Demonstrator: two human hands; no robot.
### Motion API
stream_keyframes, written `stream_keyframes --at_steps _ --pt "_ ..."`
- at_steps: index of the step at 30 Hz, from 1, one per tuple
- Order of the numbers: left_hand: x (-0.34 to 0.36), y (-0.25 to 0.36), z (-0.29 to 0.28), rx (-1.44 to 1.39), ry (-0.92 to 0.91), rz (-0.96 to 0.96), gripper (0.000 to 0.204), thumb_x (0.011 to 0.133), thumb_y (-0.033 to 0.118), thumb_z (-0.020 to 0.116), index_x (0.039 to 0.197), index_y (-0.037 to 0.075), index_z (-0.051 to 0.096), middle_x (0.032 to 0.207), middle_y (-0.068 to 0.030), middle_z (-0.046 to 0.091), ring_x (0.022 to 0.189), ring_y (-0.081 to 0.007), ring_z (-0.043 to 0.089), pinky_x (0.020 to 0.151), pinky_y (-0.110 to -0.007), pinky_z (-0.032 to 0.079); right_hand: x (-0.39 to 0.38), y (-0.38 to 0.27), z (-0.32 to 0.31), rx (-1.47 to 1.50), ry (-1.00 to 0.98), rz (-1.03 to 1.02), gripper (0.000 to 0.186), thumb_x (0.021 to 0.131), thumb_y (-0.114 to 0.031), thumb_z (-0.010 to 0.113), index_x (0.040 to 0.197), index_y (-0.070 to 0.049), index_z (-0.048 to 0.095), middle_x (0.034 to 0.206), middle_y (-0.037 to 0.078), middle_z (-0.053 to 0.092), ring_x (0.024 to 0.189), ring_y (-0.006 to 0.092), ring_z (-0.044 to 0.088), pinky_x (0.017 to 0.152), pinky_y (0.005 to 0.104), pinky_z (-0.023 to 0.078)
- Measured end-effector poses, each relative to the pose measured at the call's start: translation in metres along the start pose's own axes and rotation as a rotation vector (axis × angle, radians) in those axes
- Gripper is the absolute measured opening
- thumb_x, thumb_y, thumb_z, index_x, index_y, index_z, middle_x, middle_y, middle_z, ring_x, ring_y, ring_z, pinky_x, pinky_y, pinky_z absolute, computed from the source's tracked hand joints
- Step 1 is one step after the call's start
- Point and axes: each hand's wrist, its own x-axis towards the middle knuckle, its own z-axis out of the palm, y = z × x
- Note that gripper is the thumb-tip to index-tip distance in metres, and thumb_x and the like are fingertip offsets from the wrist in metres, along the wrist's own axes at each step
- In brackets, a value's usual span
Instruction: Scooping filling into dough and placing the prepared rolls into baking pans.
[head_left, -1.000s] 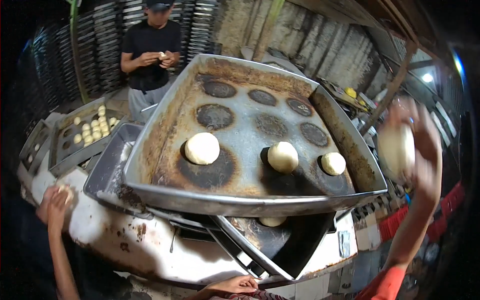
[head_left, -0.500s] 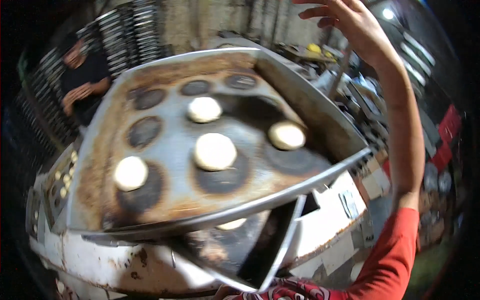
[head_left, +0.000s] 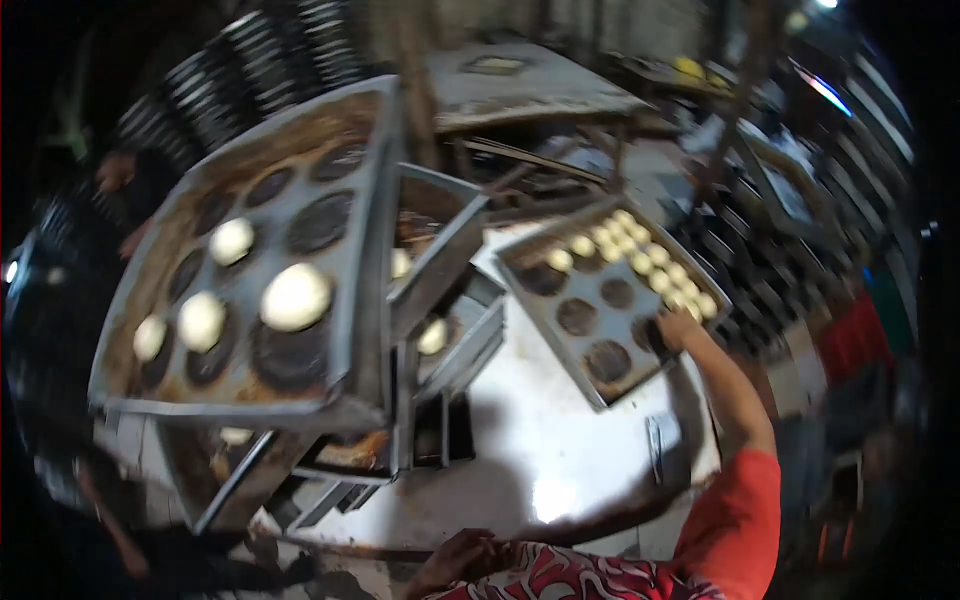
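My right hand (head_left: 676, 327) reaches into a metal tray (head_left: 597, 395) at the right of the table, at a cluster of several pale dough balls (head_left: 642, 262); its fingers are blurred and partly hidden. Low at the front edge, my left hand (head_left: 465, 552) rests beside my patterned clothing, dim and blurred. To the left, a large, deep, rust-stained tray (head_left: 364, 230) holds several larger dough balls (head_left: 296, 298) on dark round marks. It sits on other stacked trays (head_left: 455, 250), some with dough in them.
A co-worker (head_left: 118, 172) stands at the left; another person's forearm (head_left: 120, 530) shows at lower left. The white table (head_left: 500, 450) carries a small flat object (head_left: 660, 445) at right. Behind are a second table (head_left: 530, 90), tray stacks (head_left: 260, 60) and clutter (head_left: 790, 220) with red items.
The view has swung right. My right hand held dough, then was raised open, and is now down at the small tray. The large tray has gained a dough ball since a second ago.
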Motion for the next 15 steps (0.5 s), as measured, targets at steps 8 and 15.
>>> stream_keyframes --at_steps 8,15 --pt "-0.021 0.01 0.039 -0.074 0.322 0.319 0.024 0.093 0.01 0.042 0.113 -0.003 0.048 0.09 -0.0062 0.057 0.086 -0.0134 0.054 0.081 -0.026 0.043 -0.03 0.013 -0.027 -0.038 -0.094 0.269 0.021 0.072 -0.015 0.06 0.09 -0.004 0.064 0.104 0.017 0.06 0.096 0.0293 0.058 0.08 0.0408 0.045" --pt "-0.075 -0.005 0.051 -0.757 0.275 0.514 0.04 0.097 0.023 0.027 0.123 -0.007 0.036 0.123 -0.0233 0.044 0.115 -0.0322 0.045 0.1 -0.043 0.035 -0.19 -0.278 -0.137 0.979 0.501 -0.294 0.025 0.069 -0.014 0.064 0.088 0.0 0.058 0.082 0.021 0.059 0.073 0.0329 0.058 0.065 0.0387 0.045"
